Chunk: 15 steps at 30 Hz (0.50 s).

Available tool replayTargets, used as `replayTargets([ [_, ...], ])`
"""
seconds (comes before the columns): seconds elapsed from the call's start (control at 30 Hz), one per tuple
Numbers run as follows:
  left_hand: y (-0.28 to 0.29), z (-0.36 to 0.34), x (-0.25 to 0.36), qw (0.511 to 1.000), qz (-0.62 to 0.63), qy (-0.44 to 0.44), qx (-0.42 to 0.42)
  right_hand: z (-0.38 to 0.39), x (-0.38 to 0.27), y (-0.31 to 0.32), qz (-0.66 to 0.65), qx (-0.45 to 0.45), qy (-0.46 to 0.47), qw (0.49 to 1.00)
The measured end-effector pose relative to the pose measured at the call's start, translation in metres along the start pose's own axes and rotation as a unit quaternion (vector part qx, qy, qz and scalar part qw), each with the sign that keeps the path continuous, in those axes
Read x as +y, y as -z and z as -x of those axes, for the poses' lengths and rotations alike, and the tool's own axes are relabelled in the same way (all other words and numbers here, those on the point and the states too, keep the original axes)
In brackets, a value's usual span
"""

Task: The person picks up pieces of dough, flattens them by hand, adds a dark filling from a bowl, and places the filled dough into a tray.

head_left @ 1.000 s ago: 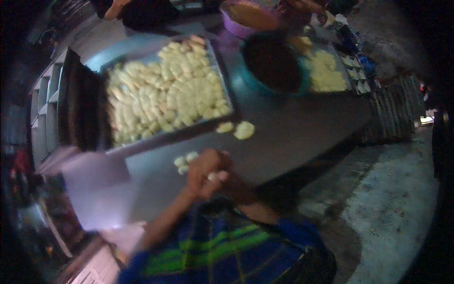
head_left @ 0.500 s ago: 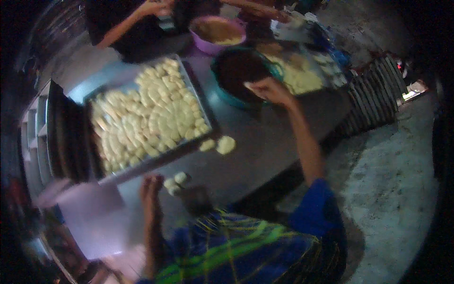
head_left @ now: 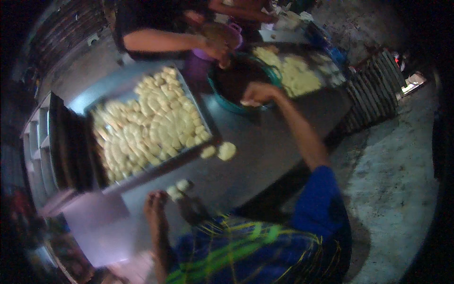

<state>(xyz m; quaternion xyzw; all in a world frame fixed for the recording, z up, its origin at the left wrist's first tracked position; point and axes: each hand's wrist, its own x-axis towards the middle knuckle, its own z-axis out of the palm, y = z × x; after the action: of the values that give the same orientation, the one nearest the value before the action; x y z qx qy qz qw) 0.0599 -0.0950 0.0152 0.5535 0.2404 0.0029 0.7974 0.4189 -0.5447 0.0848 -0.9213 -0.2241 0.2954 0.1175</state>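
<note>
My right hand [head_left: 259, 93] is closed in a pinch at the near rim of a green basin [head_left: 212, 87] holding a dark filling [head_left: 239, 75]. A small pale piece [head_left: 244, 102], blurred and dough-like, shows at its fingertips. My left hand [head_left: 155, 202] is low over the near part of the table, fingers curled together; whatever they hold is hidden. Right beside it lie a few small dough balls [head_left: 178, 189]. Farther up the table rest a flattened round of dough [head_left: 227, 151] and a smaller dough piece [head_left: 207, 152], both apart from my hands.
A metal tray [head_left: 196, 104] full of dough pieces [head_left: 151, 123] occupies the left of the table [head_left: 246, 175]. Across from me, another person's arm [head_left: 165, 41] reaches over a purple bowl [head_left: 203, 51] toward the basin. Another tray [head_left: 338, 78] with flattened dough [head_left: 300, 75] lies beyond the basin.
My right hand has dropped slightly toward the near rim of the basin. Another person's arm has swung in over the purple bowl to the basin's far edge. My left hand has barely shifted.
</note>
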Motion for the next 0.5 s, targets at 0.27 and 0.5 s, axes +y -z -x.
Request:
replayTargets([
  [0.27,-0.02,-0.005,0.018,0.997,-0.04,0.022,-0.057,0.038,-0.031,0.008,-0.282,0.008,0.034,0.959],
  [0.5,-0.098,-0.008,0.015,0.932,0.177,0.195,-0.251,0.067,-0.179,-0.105,-0.725,0.032,0.204,0.658],
])
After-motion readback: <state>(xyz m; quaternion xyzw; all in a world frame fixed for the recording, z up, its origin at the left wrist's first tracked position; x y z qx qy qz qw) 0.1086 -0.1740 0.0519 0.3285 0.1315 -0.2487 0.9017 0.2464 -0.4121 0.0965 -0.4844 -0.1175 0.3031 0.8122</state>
